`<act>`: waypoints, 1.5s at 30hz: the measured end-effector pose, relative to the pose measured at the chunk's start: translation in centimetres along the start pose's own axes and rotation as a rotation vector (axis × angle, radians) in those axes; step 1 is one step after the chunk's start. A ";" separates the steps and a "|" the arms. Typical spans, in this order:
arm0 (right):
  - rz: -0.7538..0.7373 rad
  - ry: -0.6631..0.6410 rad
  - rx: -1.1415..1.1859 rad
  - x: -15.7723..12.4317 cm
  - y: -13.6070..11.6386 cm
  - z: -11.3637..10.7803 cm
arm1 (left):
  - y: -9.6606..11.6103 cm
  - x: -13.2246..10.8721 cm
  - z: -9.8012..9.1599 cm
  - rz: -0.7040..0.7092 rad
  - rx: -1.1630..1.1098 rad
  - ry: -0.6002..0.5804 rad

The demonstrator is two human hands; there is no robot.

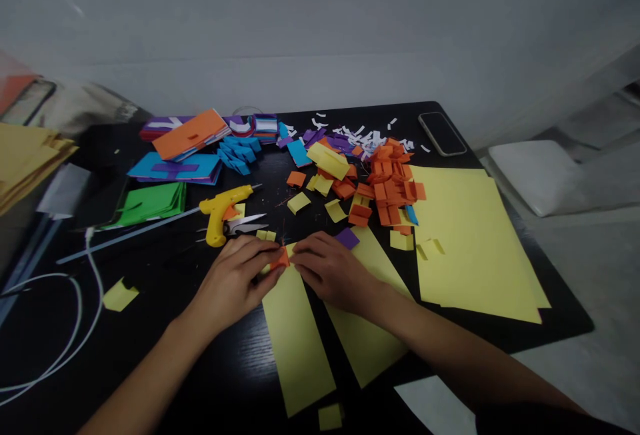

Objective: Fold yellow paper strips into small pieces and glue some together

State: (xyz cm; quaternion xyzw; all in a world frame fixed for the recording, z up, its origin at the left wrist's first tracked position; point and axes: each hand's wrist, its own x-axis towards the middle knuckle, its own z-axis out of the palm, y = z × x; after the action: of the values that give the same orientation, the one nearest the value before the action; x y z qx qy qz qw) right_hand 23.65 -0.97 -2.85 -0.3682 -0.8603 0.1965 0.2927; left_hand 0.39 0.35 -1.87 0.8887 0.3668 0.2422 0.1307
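Head view: glue gun (220, 212) and scissors (246, 225) lie just beyond my left grip (235, 276), which pinches a small orange piece (281, 260) above a yellow strip (297, 342). My right grip (325, 272) touches the piece's far edge; can't tell if it's closed. The orange heap (390, 188) beyond it looks folded, the yellow sheets (475, 242) uncut.

I see a small folded orange paper piece (281, 259), slightly raised, at the top end of a long yellow paper strip (299, 342) lying flat.
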 end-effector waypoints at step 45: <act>0.198 0.088 -0.046 0.5 -0.6 0.9 | 0.2 -0.1 -0.9 -0.023 0.006 -0.102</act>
State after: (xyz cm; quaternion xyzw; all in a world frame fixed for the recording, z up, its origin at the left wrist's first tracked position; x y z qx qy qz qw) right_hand 22.50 -1.08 -3.02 -0.4664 -0.8102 0.1885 0.3010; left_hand 0.01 0.19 -1.09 0.8959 0.3708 0.1941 0.1491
